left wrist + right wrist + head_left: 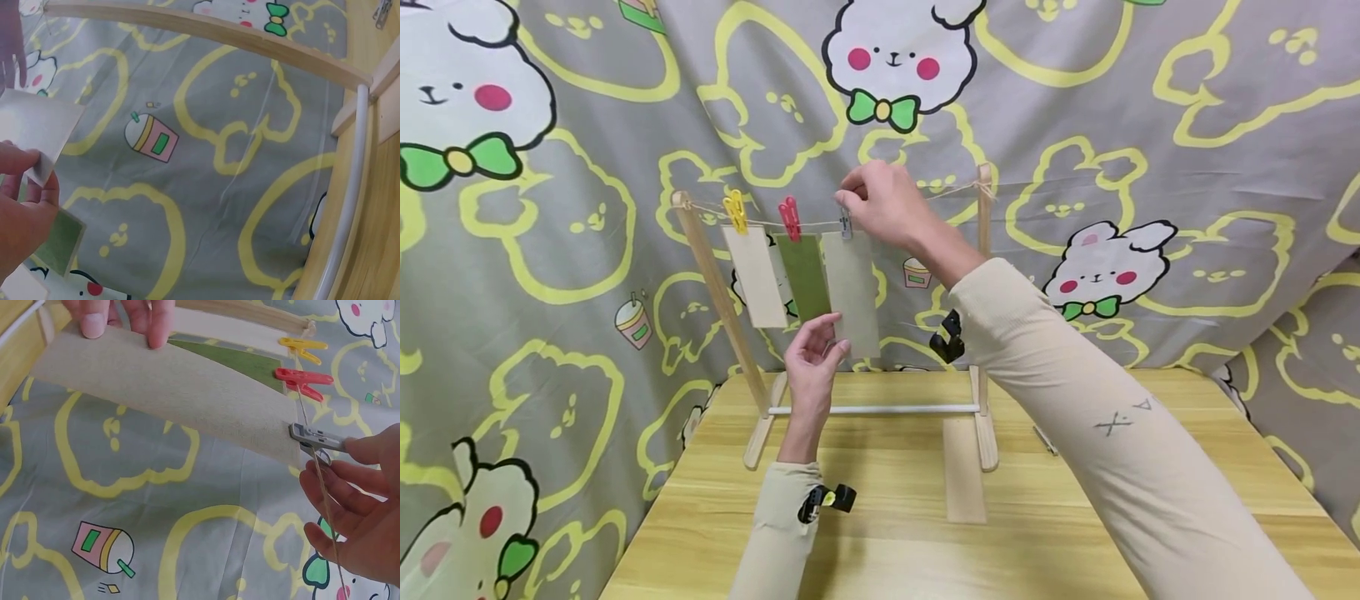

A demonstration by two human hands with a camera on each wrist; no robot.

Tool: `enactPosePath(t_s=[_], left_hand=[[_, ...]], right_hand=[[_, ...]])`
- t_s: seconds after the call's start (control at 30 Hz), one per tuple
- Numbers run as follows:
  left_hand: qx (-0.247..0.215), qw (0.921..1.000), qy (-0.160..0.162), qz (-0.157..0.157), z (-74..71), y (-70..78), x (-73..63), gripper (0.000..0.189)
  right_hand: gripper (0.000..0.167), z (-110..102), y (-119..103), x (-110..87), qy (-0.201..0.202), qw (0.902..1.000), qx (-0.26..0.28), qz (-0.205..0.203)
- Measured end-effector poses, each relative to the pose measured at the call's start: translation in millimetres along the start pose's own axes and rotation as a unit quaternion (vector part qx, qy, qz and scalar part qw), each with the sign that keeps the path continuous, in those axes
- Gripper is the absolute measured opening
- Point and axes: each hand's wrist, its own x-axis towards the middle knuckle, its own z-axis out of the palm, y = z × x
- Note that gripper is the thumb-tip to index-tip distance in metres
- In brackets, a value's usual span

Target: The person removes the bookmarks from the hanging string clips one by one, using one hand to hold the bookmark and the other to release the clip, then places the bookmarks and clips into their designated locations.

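Note:
A pale grey-beige card strip hangs from a string, under a grey metal clothespin. Thumb and fingers of my right hand pinch the handle end of that clothespin, whose jaws sit over the strip's top edge and the string. Lower down, my left hand holds the strip's bottom part between thumb and fingers. To the left, a red clothespin holds a green strip, and a yellow clothespin holds a cream strip.
Two wooden posts, left and right, carry the string. A white rod joins them low down. Another beige strip lies on the wooden table by the right foot. Behind hangs a patterned curtain.

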Motion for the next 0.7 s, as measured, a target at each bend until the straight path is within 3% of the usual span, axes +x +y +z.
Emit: enactPosePath(t_s=[0.2, 0.5, 0.7], left_hand=[[0.0, 1.0, -0.003, 0.0, -1.8, 0.3, 0.2, 0.042], [0.003, 1.0, -0.002, 0.0, -1.8, 3.2, -0.7, 0.042], [-0.001, 1.0, -0.001, 0.004, -1.7, 3.5, 0.4, 0.042]], right_hand=[[0.03, -4.1, 1.4, 0.4, -0.013, 0.9994, 0.031, 0.011], [0.026, -6.3, -2.5, -0.1, -0.022, 0.999, 0.034, 0.017], [0.023, -6.4, -2.0, -0.7, 0.001, 0.9992, 0.039, 0.01]])
